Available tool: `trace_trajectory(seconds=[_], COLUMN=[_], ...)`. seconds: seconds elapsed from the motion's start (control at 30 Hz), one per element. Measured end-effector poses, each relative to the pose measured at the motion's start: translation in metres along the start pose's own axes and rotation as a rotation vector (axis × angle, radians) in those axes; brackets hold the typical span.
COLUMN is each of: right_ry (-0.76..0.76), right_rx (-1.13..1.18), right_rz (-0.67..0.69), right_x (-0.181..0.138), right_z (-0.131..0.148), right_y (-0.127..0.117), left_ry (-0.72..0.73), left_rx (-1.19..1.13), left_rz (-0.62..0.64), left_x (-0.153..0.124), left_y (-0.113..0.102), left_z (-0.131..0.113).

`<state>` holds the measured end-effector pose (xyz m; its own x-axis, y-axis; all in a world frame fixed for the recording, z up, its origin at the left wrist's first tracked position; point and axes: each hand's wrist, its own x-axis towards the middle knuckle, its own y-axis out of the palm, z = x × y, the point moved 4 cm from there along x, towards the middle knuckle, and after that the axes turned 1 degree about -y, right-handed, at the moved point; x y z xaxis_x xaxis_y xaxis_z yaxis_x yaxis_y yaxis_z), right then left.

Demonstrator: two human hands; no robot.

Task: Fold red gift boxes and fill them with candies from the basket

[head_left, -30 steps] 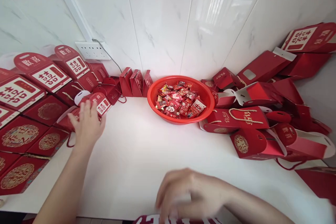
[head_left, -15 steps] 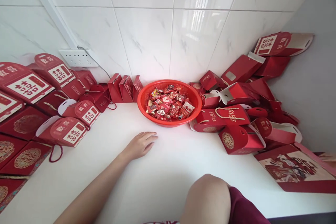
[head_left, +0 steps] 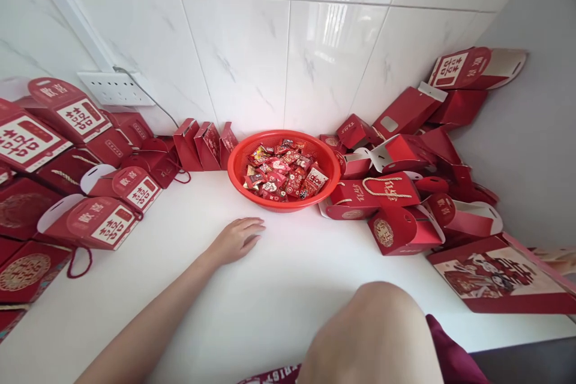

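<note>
My left hand [head_left: 236, 240] lies palm down on the white tabletop [head_left: 279, 276], fingers stretched out and slightly apart, holding nothing. Its fingertips point toward a red plastic basket [head_left: 283, 201] heaped with small red-wrapped candies [head_left: 281, 175], a short gap away. My right hand does not show. Only a rounded bare part of my arm [head_left: 373, 330] with a dark red sleeve [head_left: 450, 354] fills the bottom edge.
Red gift boxes with white labels [head_left: 108, 225] are piled along the left. Three small red bags [head_left: 207, 145] stand against the tiled wall. More red boxes and rope-handled bags [head_left: 387, 192] heap on the right, with a large flat red bag [head_left: 495, 279] at the table's right end. A wall socket [head_left: 112, 87] sits behind the left pile.
My left hand left the boxes at the left and settled flat mid-table near the basket. My right hand dropped out of sight. The view swung to the right.
</note>
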<state>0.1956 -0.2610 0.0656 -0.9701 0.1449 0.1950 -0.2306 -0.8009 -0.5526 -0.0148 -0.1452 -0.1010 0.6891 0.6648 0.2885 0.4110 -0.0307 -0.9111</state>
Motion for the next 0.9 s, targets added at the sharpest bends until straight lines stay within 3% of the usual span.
trace_trajectory(seconds=[0.13, 0.27, 0.3, 0.37, 0.47, 0.67, 0.9], right_ry=[0.033, 0.545, 0.674, 0.964, 1.169, 1.275, 1.107], right_rx=[-0.028, -0.264, -0.333, -0.497, -0.610, -0.707, -0.735], right_rz=[-0.032, -0.436, -0.518, -0.544, -0.579, -0.631, -0.777], right_x=[-0.016, -0.037, -0.041, -0.047, -0.046, -0.046, -0.048], right_z=[-0.011, -0.076, -0.094, -0.131, -0.173, -0.211, -0.196], right_y=[-0.048, -0.122, -0.138, -0.158, -0.171, -0.171, -0.173], left_ry=[0.051, 0.034, 0.008, -0.066, -0.144, -0.153, -0.235], left_rx=[-0.006, -0.002, -0.012, -0.024, -0.027, -0.012, 0.049], left_rz=[-0.073, -0.297, -0.293, -0.220, -0.109, 0.016, -0.010], left_x=[0.025, 0.060, 0.067, 0.078, 0.081, 0.069, 0.057], left_y=[-0.035, -0.095, -0.106, -0.118, -0.119, -0.114, -0.137], left_z=[-0.016, -0.040, -0.043, -0.044, -0.038, -0.029, -0.028])
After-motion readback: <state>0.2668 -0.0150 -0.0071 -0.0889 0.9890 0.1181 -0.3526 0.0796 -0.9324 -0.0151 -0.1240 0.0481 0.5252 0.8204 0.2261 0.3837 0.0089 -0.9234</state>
